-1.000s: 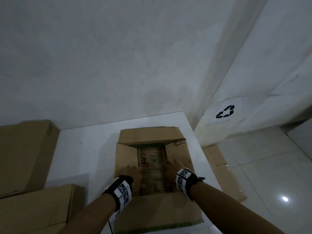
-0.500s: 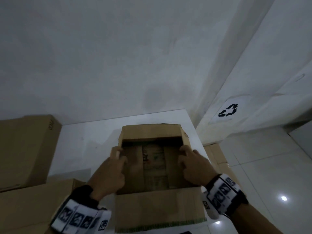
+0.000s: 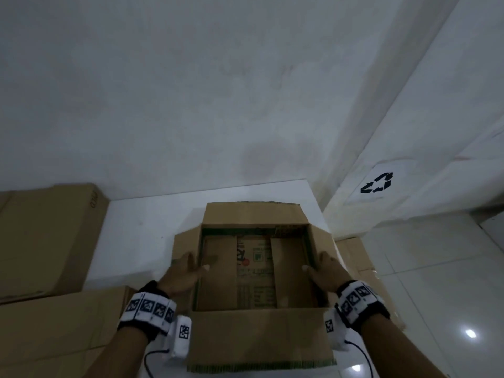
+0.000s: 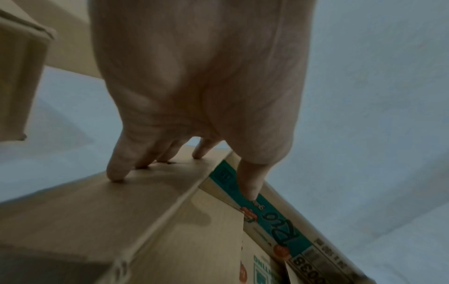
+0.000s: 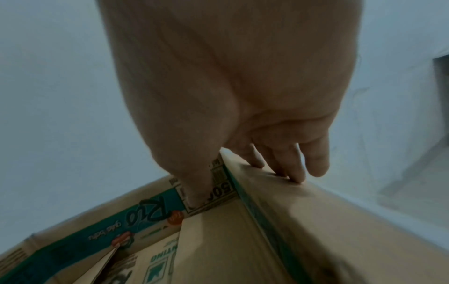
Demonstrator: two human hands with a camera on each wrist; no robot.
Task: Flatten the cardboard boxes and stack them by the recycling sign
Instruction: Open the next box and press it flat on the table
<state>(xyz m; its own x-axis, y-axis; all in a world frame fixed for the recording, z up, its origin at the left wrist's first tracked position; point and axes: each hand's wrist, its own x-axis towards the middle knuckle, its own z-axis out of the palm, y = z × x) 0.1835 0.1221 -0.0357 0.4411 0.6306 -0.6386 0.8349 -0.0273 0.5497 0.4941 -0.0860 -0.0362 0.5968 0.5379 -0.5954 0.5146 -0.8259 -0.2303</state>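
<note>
An open brown cardboard box [image 3: 255, 271] stands on the white table [image 3: 152, 214], its top flaps spread outward. My left hand [image 3: 188, 268] presses on the left flap [image 4: 102, 201] with straight fingers [image 4: 116, 173], its thumb [image 4: 250, 184] against the printed inner wall. On the right flap [image 5: 328, 221], my right hand [image 3: 326, 268] lies mirrored: fingers [image 5: 296, 173] on the flap, thumb [image 5: 194, 192] inside the box. The recycling sign [image 3: 377, 183] is on the wall at the right, with flattened cardboard [image 3: 357, 257] on the floor below it.
A large closed cardboard box [image 3: 46, 236] stands at the table's left, and another box [image 3: 62, 331] lies near my left forearm. White walls close the back and right. Tiled floor [image 3: 436, 268] spreads to the right of the table.
My hands came up from the box's bottom, took the two side flaps and spread them outward. Both flaps now lie folded out to the sides.
</note>
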